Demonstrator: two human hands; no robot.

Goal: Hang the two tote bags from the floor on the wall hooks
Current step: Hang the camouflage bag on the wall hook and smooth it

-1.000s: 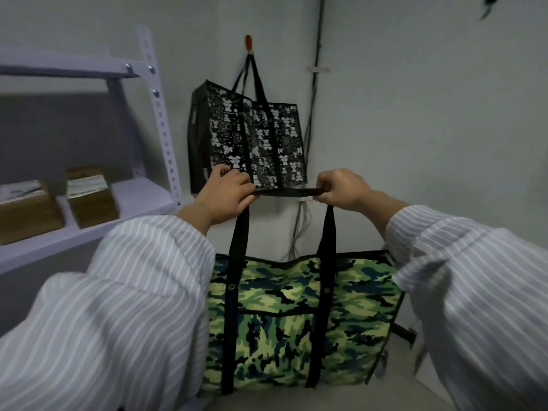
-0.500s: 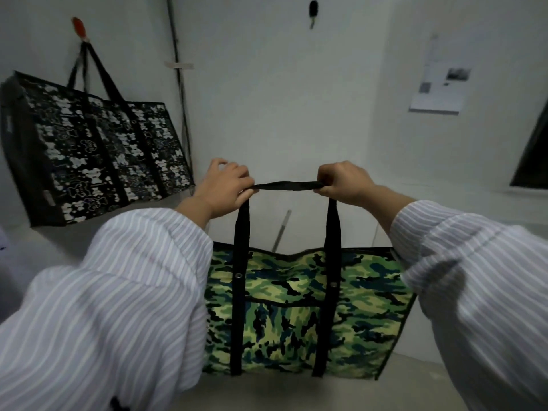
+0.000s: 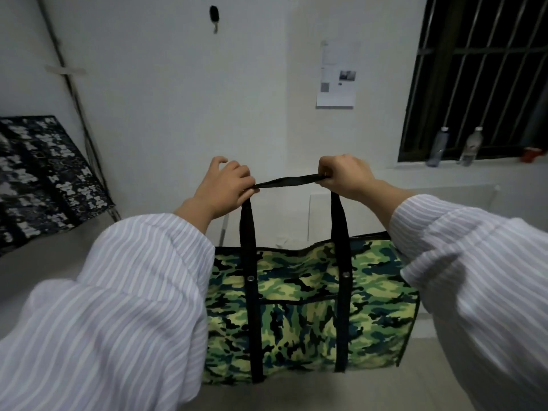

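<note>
Hook (image 3: 214,16) sits high above the strap (image 3: 286,181), which runs level between left hand (image 3: 224,185) and right hand (image 3: 345,175), both closed on it, camo bag (image 3: 299,307) hanging below.

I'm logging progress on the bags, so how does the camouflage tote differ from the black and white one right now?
The camouflage tote is green, held up by its handle in both hands; the black and white tote rests against the left wall, untouched and cut off by the frame. Both are patterned.
</note>
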